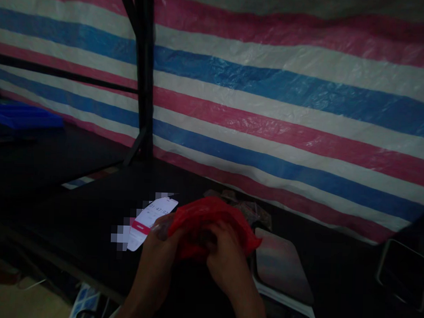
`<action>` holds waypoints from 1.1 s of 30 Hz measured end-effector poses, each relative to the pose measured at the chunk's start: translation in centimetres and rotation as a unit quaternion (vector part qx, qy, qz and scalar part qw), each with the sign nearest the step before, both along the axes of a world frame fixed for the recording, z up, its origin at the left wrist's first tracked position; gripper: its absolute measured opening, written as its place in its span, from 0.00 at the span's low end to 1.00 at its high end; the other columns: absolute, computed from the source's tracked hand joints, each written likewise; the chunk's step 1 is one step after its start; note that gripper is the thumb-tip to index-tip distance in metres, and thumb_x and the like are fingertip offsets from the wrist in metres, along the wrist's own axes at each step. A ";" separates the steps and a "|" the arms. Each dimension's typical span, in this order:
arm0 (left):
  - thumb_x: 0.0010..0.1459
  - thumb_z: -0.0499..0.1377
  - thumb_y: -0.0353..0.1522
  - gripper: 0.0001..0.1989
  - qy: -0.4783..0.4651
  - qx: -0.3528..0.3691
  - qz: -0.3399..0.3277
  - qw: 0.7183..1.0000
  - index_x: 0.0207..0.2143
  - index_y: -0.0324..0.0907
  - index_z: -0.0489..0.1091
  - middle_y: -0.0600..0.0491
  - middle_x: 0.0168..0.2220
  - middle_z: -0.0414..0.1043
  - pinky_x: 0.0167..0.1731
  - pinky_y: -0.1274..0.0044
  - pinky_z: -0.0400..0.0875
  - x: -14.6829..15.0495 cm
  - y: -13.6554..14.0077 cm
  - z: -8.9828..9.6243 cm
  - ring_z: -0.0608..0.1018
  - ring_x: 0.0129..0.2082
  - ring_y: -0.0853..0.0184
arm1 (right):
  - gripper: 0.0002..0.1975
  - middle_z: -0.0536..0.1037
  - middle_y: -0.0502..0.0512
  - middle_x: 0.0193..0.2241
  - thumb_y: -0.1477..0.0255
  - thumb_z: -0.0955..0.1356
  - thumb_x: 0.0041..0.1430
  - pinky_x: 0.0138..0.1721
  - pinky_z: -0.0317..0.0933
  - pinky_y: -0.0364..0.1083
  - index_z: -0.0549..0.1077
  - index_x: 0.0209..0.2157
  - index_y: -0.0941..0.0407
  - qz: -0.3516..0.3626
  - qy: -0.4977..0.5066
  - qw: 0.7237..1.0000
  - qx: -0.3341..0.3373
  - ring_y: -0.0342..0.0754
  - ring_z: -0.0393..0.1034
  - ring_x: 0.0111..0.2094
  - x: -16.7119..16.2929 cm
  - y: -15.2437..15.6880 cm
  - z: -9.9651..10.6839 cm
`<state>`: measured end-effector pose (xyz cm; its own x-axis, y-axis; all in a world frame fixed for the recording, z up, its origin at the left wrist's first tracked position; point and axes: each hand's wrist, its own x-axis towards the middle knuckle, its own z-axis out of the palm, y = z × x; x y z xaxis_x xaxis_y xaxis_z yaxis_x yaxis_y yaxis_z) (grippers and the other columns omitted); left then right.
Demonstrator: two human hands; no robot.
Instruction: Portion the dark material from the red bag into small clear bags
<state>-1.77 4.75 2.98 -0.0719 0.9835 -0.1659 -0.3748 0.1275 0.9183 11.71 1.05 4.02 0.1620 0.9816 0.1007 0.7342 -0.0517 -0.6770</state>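
Both hands work on a red plastic bag above the black table. My left hand is closed on the bag's left side, where a bit of clear plastic also shows. My right hand reaches into the bag's mouth with its fingers curled. What those fingers hold, if anything, is hidden in the dark opening. Just right of the bag lies a kitchen scale with a flat square plate. To the left is a lit phone showing a timer.
Clear plastic bags lie behind the red bag. A dark-screened device rests at the right. A black post rises at the table's back, before a striped plastic sheet. A blue tray sits far left.
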 end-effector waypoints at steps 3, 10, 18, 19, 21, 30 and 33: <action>0.42 0.71 0.41 0.30 0.039 0.029 0.010 0.999 0.48 0.42 0.73 0.49 0.43 0.82 0.38 0.69 0.80 -0.2 0.0 -0.1 0.85 0.39 0.56 | 0.29 0.80 0.57 0.54 0.88 0.65 0.52 0.65 0.60 0.57 0.82 0.51 0.52 0.000 -0.008 1.000 -0.007 0.57 0.71 0.60 0.1 -0.4 0.4; 0.44 0.68 0.42 0.34 0.194 0.107 0.006 0.975 0.55 0.47 0.67 0.50 0.44 0.81 0.36 0.69 0.79 -1.6 0.4 -0.3 0.84 0.39 0.57 | 0.35 0.78 0.57 0.59 0.90 0.64 0.50 0.65 0.59 0.57 0.79 0.57 0.50 -0.019 -0.026 0.999 0.004 0.58 0.71 0.62 0.4 -0.9 0.3; 0.42 0.66 0.43 0.32 0.147 0.098 -0.030 0.984 0.50 0.44 0.65 0.48 0.43 0.80 0.38 0.66 0.81 -1.2 0.4 -1.1 0.84 0.40 0.56 | 0.30 0.78 0.54 0.61 0.87 0.64 0.53 0.73 0.41 0.66 0.81 0.51 0.49 0.037 0.011 0.999 0.008 0.58 0.63 0.68 -0.1 -1.0 0.1; 0.42 0.67 0.43 0.33 0.143 0.097 -0.038 0.984 0.51 0.45 0.64 0.48 0.44 0.80 0.37 0.67 0.81 -1.2 0.4 -1.1 0.84 0.39 0.57 | 0.30 0.78 0.54 0.62 0.87 0.65 0.53 0.72 0.41 0.65 0.81 0.52 0.49 0.030 0.017 0.999 0.008 0.58 0.63 0.68 0.0 -1.0 0.0; 0.43 0.69 0.45 0.37 0.137 0.101 -0.051 0.984 0.55 0.45 0.62 0.49 0.44 0.80 0.36 0.67 0.82 -1.5 0.5 -1.2 0.85 0.38 0.57 | 0.30 0.77 0.54 0.63 0.86 0.65 0.55 0.72 0.43 0.64 0.80 0.55 0.49 0.014 0.033 0.999 0.010 0.58 0.63 0.68 0.4 -0.8 -0.3; 0.44 0.69 0.44 0.34 0.231 0.151 -0.074 0.958 0.53 0.49 0.65 0.51 0.46 0.79 0.50 0.63 0.78 -4.7 0.8 -1.7 0.83 0.47 0.54 | 0.23 0.82 0.61 0.56 0.79 0.67 0.58 0.66 0.60 0.54 0.80 0.54 0.59 -0.013 0.125 0.992 -0.002 0.56 0.75 0.60 1.9 -0.4 -0.5; 0.47 0.65 0.48 0.28 0.263 0.150 -0.035 0.952 0.48 0.49 0.67 0.49 0.47 0.78 0.49 0.62 0.78 -5.9 0.9 -1.2 0.82 0.48 0.52 | 0.20 0.84 0.63 0.54 0.77 0.66 0.60 0.63 0.64 0.55 0.81 0.52 0.60 -0.024 0.126 0.992 -0.003 0.58 0.77 0.57 2.1 -0.4 -0.4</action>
